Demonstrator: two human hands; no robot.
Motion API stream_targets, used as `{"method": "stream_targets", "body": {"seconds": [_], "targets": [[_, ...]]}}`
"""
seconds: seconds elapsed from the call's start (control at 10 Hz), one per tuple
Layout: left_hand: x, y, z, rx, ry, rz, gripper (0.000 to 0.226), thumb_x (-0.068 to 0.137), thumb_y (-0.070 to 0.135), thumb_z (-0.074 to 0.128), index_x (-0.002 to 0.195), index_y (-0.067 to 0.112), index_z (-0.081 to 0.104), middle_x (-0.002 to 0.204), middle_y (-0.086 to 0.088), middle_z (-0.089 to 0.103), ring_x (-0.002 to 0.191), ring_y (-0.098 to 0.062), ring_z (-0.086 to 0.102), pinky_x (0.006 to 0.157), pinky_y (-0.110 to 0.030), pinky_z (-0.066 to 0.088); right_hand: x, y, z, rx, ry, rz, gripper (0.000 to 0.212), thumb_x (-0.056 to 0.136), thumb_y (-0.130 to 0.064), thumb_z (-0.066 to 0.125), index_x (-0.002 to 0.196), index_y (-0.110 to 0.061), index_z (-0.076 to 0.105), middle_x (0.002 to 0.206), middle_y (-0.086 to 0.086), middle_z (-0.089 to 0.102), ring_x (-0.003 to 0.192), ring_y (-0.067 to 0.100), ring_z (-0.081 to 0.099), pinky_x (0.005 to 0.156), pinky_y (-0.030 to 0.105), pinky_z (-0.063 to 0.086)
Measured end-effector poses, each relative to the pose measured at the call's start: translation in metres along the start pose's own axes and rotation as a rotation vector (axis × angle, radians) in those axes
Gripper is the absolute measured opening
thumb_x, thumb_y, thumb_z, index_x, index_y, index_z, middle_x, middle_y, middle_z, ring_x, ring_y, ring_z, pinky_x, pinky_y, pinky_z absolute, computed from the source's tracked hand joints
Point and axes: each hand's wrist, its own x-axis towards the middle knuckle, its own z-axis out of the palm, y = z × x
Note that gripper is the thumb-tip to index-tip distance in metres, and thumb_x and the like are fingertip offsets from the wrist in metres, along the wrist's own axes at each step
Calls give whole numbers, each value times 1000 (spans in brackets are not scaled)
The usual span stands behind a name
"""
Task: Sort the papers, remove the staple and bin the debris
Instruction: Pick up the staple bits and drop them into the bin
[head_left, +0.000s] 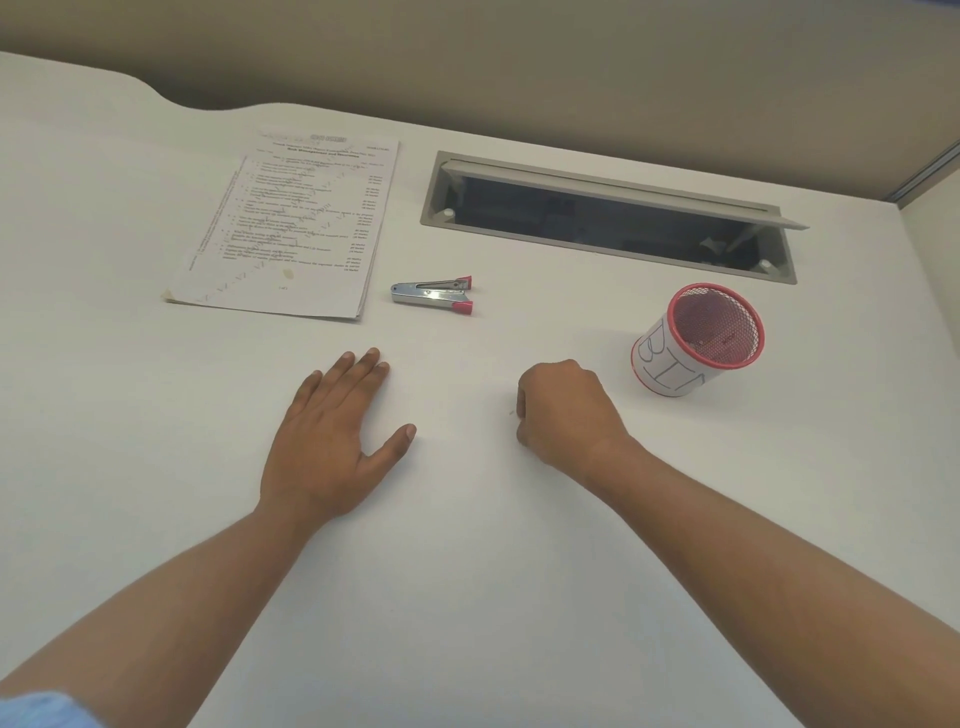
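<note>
Both hands down on the white surface (467, 597), papers parked up top

Left hand (332, 431) lies flat, palm down, fingers straight and thumb out. Right hand (566, 415) is curled into a loose fist with the fingertips tucked under, so I honestly can't tell if it's pinching anything. The stack of papers (291, 223) sits far left, the staple remover (434, 294) just beside it, and the red mesh cup marked BIN (696, 340) stands upright near the right hand.

Soft, even, bright light falls on the white table (467, 571); shadows are faint, the staple remover (431, 294) glints, picture edges bow slightly.
</note>
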Motion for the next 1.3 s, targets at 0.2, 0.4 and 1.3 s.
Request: {"method": "stream_targets", "body": {"seconds": [0.2,0.4,1.3], "targets": [[-1,-1,1,-4,10,5,78,90,67,34,153,22,40,165,9,29,154,-11,21,127,-40,14,-3,9,7,218,24,87,8,66,-11,63,70,-18,66,75,-3,69,72,21,62,59,26,50],[0,-1,1,-7,10,7,78,90,67,34,153,22,40,165,10,29,154,-12,21,127,-40,14,-17,38,-14,1078,105,424,13,65,2,72,59,-10,70,51,-5,64,47,8,57,54,22,48],[0,0,-1,-21,-4,18,79,88,67,34,153,22,40,164,10,30,154,-12,23,126,-40,15,-13,122,-134,66,149,284,31,83,3,63,99,-19,78,104,8,72,92,31,65,82,42,59]]}}
